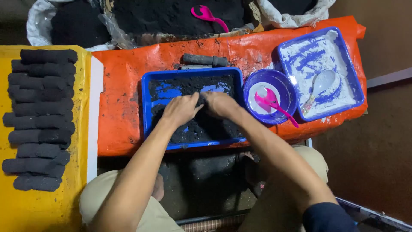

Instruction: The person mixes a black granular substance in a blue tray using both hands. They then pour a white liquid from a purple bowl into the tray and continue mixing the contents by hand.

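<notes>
Black mix (201,126) is pressed together in the blue tray (148,77) by left hand (180,109) and right hand (221,104), both clenched on it. Many dark logs (40,120) are laid out on yellow sheet (38,210); loose mix remains.

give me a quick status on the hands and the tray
Left hand and right hand both down in black powder, touching. Blue tray on orange sheet. Nothing blocking.

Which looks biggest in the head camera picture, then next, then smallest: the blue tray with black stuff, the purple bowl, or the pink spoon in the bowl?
1. Blue tray with black powder
2. Purple bowl
3. Pink spoon in the bowl
</notes>
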